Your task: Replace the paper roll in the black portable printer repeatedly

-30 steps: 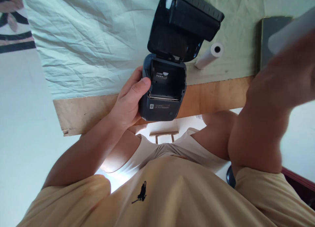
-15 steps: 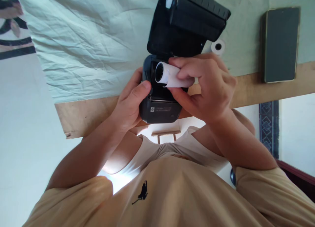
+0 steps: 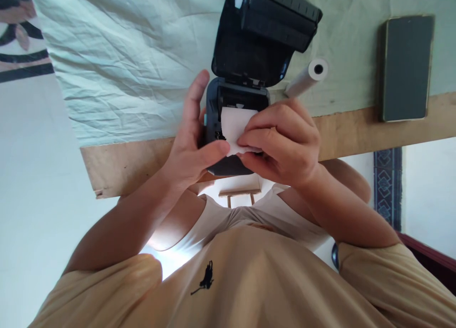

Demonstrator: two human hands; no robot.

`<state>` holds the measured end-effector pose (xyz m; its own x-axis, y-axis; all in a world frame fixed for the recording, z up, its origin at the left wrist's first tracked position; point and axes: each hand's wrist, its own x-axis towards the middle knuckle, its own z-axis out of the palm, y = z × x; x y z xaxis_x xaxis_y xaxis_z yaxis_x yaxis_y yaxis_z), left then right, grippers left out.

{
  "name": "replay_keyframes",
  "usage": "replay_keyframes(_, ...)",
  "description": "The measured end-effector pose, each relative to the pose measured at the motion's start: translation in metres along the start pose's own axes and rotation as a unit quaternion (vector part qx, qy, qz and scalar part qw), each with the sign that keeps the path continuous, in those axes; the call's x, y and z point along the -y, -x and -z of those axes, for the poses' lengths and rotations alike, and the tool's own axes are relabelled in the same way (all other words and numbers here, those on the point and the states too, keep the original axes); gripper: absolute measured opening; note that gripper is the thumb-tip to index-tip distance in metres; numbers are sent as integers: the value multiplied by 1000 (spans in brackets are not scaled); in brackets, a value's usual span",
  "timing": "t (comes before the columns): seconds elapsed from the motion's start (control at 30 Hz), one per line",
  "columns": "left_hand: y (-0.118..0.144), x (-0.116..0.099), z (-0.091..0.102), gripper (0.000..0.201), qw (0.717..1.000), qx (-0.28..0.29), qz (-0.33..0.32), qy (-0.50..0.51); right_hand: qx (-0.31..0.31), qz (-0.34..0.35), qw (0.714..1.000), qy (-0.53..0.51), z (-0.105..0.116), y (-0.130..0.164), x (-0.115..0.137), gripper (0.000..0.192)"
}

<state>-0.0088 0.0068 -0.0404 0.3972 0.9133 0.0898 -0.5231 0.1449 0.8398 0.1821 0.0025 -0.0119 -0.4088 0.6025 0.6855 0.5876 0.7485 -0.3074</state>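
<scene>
A wooden worktop (image 3: 356,124) carries everything here, its bare plywood edge showing along the near side. A wrinkled pale green cloth (image 3: 124,71) covers most of it. On the cloth lie a white paper roll (image 3: 305,78) and, well apart toward the right, a dark flat rectangular slab (image 3: 406,67) that overhangs onto the bare wood.

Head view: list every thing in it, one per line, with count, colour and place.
label printer: one, black, lid open, at the table edge
paper strip: one, white, over the printer's open bay, pinched by both hands
spare paper roll: one, white, lying right of the printer
phone: one, dark, far right on the table
cloth: one, pale green, creased, covering the table
table: one, wooden, edge bare
left hand: thumb on the strip
right hand: fingers gripping the strip
</scene>
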Motion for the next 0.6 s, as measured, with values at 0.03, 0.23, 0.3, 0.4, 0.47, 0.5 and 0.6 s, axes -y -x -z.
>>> replay_keyframes(0.03,0,-1,0,72,1000,-4,9,-6,-4,-7,1000,-11,-2,2,0,12)
replay_keyframes(0.23,2,-8,-6,73,998,-42,21,-48,-84,-33,991,-103,0,2,-9,26)
replay_keyframes(0.3,2,-10,-4,79,998,-25,22,-55,-125,-78,984,-104,3,3,-13,22)
replay_keyframes(0.4,3,-12,-1,87,997,-14,31,-66,-133,-170,968,-131,5,4,-18,35)
replay_keyframes(0.47,3,-13,-1,85,997,-18,34,-72,-123,-184,961,-166,4,5,-19,50)
replay_keyframes(0.5,3,-13,-1,85,997,-18,33,-74,-123,-179,960,-177,3,4,-19,54)
replay_keyframes(0.6,3,-11,1,90,996,-17,32,-80,-149,-164,957,-189,2,2,-18,48)
